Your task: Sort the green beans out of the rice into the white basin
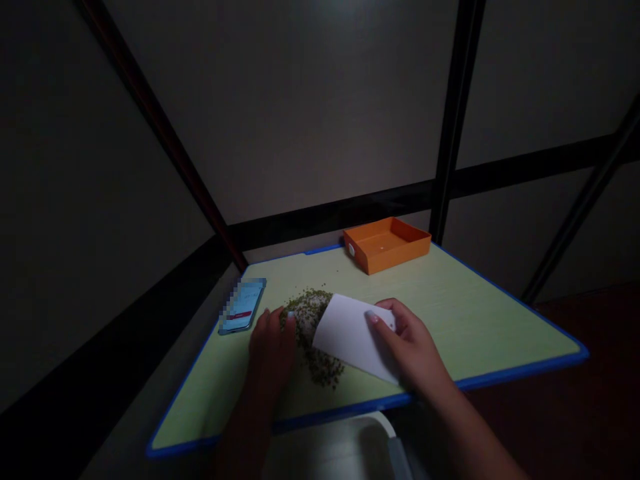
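Observation:
A loose pile of small green and brown grains or seeds [310,313] lies spread on the table, with a pale patch among them. At the pile's left edge my left hand [273,343] rests with fingers bent and the thumb apart, touching the grains; nothing shows held in it. My right hand [413,340] pinches a slightly curved sheet of white paper or card [350,333], thumb on top. The sheet is tilted, and its left edge reaches over the right side of the pile, hiding part of it.
A phone [243,305] with a lit screen lies at the table's left edge. An orange open box [390,250] stands at the back right. The pale green table [500,320] has a blue rim, with dark-trimmed walls behind. A white curved-edged object [377,421] sits below the front edge.

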Tool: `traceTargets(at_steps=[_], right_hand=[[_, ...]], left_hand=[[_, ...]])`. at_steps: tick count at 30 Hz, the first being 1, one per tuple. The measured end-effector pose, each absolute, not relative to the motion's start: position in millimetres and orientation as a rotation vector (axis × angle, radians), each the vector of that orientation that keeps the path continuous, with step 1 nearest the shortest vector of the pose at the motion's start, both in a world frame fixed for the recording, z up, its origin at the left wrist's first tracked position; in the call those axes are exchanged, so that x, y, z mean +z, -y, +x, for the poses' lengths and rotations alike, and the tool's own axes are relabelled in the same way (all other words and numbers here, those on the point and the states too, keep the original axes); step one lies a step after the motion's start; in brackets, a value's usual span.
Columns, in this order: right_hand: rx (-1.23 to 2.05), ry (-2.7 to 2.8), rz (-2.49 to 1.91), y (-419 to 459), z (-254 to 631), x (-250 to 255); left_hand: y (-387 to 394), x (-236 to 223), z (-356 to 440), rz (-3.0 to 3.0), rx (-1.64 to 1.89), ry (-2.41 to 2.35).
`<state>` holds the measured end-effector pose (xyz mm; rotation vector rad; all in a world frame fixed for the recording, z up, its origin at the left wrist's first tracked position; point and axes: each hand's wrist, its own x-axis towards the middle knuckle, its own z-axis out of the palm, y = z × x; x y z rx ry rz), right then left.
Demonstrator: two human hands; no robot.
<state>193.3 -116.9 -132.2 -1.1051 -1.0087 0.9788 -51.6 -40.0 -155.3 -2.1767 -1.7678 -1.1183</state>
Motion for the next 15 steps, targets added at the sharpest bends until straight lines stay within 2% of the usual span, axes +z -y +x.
traceTargets(at_steps=[15], right_hand=[[1.127,0.994,-1.087,130.4,196.1,-132.8]], left_hand=[[58.5,-142.5,-45.6,-2.262,-1.268,2.138]])
